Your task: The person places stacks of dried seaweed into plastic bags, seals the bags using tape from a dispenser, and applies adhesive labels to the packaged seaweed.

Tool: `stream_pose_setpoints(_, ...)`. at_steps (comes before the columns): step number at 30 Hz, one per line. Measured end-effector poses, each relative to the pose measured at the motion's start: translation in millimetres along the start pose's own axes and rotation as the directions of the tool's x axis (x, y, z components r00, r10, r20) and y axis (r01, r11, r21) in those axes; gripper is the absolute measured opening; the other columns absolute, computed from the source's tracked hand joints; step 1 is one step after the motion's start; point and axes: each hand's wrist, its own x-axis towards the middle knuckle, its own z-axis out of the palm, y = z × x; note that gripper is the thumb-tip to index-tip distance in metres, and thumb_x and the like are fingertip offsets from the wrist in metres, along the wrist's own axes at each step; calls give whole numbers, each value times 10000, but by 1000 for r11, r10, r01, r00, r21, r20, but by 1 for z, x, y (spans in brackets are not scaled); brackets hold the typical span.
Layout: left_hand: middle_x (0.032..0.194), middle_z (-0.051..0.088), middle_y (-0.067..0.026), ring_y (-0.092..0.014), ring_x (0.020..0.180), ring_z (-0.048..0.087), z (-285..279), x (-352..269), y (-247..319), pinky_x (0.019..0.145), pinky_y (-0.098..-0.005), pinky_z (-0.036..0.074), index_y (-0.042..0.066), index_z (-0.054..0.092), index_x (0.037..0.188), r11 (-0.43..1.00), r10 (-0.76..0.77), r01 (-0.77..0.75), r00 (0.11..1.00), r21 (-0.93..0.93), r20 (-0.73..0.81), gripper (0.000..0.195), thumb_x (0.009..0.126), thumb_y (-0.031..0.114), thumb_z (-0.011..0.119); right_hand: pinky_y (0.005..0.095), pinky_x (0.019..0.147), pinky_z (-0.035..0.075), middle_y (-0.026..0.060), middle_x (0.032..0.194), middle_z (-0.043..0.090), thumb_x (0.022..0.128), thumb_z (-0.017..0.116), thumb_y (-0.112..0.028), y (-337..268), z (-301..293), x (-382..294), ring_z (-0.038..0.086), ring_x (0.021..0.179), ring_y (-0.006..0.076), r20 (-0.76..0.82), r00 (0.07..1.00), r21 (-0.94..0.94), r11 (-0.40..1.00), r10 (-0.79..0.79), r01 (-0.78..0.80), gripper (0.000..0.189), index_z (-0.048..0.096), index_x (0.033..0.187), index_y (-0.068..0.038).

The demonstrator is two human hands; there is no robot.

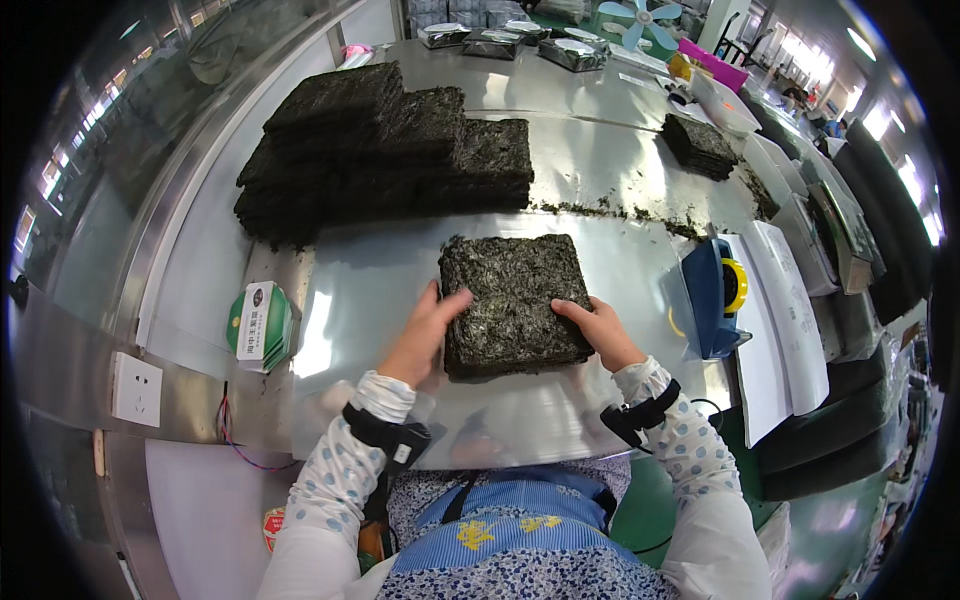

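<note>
A squarish stack of dark dried seaweed sheets point(516, 300) lies between my hands over the steel worktop point(480, 427). My left hand point(427, 330) grips its left side, thumb on the top sheet. On its right edge my right hand point(604, 330) has its thumb on top and its fingers hidden at the side. Whether the stack touches the worktop cannot be told. Beyond it stand tall, stepped piles of the same sheets point(375, 142). A smaller seaweed stack point(699, 146) sits at the back right.
Green packaging cards with a white label point(259, 326) lie at the left. To the right are a blue tape dispenser point(709, 300) with yellow tape and white papers point(780, 322). Seaweed crumbs point(637, 214) trail behind the stack. Black packages point(491, 43) and a small fan point(643, 16) stand at the back.
</note>
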Motion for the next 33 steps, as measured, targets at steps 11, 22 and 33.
stream_pose_setpoints(11,1476,501,-201,-286,1399,453,13,-6,-19,1177,-407,344,-40,257,1566,900,275,-232,959,368,-67,766,954,143,679,395,885,548,243,1044,708,799,842,-374,64,25,5,703,966,306,-334,739,-437,791,-585,428,842,479,1354,145)
stream_pose_setpoints(22,1621,345,-227,-375,1514,307,76,-16,-3,1244,-496,201,-58,369,1535,-119,347,-440,821,890,453,781,953,403,609,434,912,546,227,1086,705,1084,419,-491,19,-92,68,688,925,339,229,973,-311,946,-18,90,586,647,1241,27)
stream_pose_setpoints(33,1615,349,-233,-380,1509,316,72,-16,-4,1238,-503,213,-44,363,1542,-139,363,-436,813,889,456,795,958,437,607,424,781,478,105,863,655,741,634,-114,29,-180,134,618,906,293,73,558,-988,-135,-827,-70,101,722,768,-73)
